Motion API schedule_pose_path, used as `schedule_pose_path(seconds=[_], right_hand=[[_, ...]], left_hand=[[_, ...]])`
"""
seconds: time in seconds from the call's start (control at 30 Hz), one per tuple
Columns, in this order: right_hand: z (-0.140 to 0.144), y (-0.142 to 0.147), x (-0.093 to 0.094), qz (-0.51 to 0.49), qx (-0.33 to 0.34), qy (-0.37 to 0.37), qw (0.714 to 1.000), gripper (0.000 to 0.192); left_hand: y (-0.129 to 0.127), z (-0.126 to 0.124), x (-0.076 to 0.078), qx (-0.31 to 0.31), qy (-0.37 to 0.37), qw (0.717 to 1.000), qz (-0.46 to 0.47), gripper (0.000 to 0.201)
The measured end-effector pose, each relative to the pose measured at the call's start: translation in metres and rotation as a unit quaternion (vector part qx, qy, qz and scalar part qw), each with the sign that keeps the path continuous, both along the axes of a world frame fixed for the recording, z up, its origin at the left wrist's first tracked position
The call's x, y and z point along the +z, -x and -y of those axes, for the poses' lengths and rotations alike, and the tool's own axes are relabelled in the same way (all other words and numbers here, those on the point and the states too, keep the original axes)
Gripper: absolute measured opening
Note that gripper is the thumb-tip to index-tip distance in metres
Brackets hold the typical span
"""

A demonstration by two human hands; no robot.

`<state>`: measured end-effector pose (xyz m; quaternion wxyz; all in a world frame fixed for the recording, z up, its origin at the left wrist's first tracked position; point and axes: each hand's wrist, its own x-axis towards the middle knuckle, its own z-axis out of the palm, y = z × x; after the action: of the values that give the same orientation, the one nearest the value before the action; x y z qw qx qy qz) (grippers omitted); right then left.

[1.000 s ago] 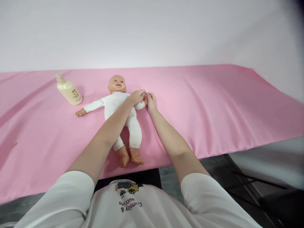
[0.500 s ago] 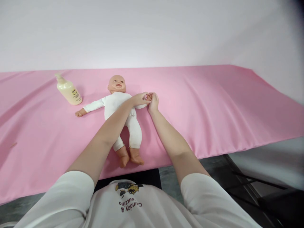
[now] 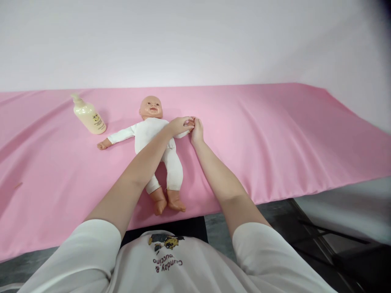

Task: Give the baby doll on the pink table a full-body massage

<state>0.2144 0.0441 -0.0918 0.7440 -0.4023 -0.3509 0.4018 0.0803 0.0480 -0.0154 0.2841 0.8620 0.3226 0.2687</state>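
Observation:
A baby doll (image 3: 148,132) in a white cloth suit lies face up on the pink tablecloth (image 3: 275,134), its feet toward me. My left hand (image 3: 181,125) reaches across its body, fingers closed around the doll's hand (image 3: 191,122) on the right side. From the other side my right hand (image 3: 197,130) cups that same small hand, its fingertips meeting those of my left. Between my fingers the doll's hand is mostly hidden. The doll's other arm (image 3: 122,135) stretches out to the left.
A cream-coloured pump bottle (image 3: 89,117) with a printed label stands left of the doll's head. Behind the table rises a white wall (image 3: 195,44). The cloth's front edge hangs close to my body, and dark metal legs (image 3: 324,234) show at the lower right.
My left fingers have shifted slightly and closed in more over the doll's hand. The doll's body and the bottle stay where they were.

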Motion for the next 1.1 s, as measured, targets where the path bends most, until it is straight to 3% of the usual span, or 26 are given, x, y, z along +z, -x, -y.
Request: schedule_pose_path(seconds=[0.17, 0.4, 0.7, 0.9, 1.1], right_hand=[[0.002, 0.002, 0.006, -0.009, 0.000, 0.003, 1.000, 0.033], [0.007, 0.004, 0.013, -0.066, 0.027, -0.004, 0.997, 0.014], [0.006, 0.006, 0.012, -0.049, 0.008, 0.010, 0.999, 0.013], [0.006, 0.001, 0.008, -0.009, -0.027, 0.020, 0.999, 0.010], [0.004, -0.001, 0.008, 0.021, -0.053, 0.042, 0.997, 0.011]], left_hand=[[0.000, 0.001, 0.001, 0.010, 0.003, 1.000, -0.001, 0.038], [0.000, 0.005, 0.005, 0.045, 0.013, 0.999, -0.013, 0.048], [0.002, 0.005, 0.006, 0.047, -0.027, 0.997, -0.055, 0.040], [0.008, 0.011, 0.014, 0.036, -0.053, 0.998, -0.024, 0.036], [0.026, 0.026, 0.029, 0.041, 0.019, 0.992, 0.121, 0.031]])
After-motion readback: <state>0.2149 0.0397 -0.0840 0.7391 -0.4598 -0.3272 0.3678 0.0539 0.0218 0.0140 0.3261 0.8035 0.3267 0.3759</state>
